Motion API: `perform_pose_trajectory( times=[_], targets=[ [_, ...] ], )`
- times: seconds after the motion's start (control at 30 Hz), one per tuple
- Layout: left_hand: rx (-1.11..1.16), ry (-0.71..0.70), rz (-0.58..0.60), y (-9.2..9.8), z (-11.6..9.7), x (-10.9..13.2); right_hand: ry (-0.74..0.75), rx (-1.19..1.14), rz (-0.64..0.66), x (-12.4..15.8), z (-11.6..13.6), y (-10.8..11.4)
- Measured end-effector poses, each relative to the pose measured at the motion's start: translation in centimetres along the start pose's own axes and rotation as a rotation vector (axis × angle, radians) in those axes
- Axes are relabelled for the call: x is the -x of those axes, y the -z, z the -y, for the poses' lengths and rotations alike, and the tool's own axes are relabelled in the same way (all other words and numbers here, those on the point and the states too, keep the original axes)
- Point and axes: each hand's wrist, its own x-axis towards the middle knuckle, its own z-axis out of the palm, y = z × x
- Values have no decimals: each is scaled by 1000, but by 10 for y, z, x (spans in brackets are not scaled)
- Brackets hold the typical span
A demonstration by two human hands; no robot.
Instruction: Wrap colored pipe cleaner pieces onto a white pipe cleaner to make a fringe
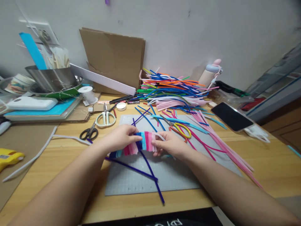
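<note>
Between both hands is a band of folded pipe cleaners [148, 140], striped in blue, light blue, magenta and pink. My left hand [123, 137] is closed on its left part, thumb lying along the top. At the right end, my right hand [167, 143] pinches the pale pink folds, and a white pipe cleaner [160, 136] curves out beside the fingers. Long purple pipe cleaners [150, 168] trail below the band over the grey cutting mat [174, 175]. Just past my right hand lie yellow-and-orange-handled scissors [182, 129]. The undersides of my fingers are hidden.
A heap of coloured pipe cleaners [174, 89] lies at the back, with pink ones [225, 147] spread rightward. A phone [231, 116] rests at right. White-handled scissors [105, 118], black-handled scissors [89, 133] and a yellow glue gun [9, 157] are leftward. Cardboard [114, 59] leans on the wall.
</note>
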Motion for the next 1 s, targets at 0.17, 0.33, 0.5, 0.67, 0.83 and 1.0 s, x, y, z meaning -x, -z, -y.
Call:
perform_pose_trajectory(
  times=[0.17,0.33,0.5,0.67,0.83,1.0],
  targets=[
    [10,40,114,10,15,-2,32,43,74,-5,-5,7],
    [-54,5,73,16,25,-2,38,13,107,-3,-1,0],
    [-151,-99,-88,-1,15,-6,64,41,31,-8,-7,-9],
    [-42,-213,-39,-21,-4,-7,90,73,-7,-9,-10,-17],
    [8,-185,-61,-17,-9,-4,106,60,-92,-6,-8,-15],
    [114,-73,-107,3,-15,5,379,-163,-463,-13,-8,4]
  ],
)
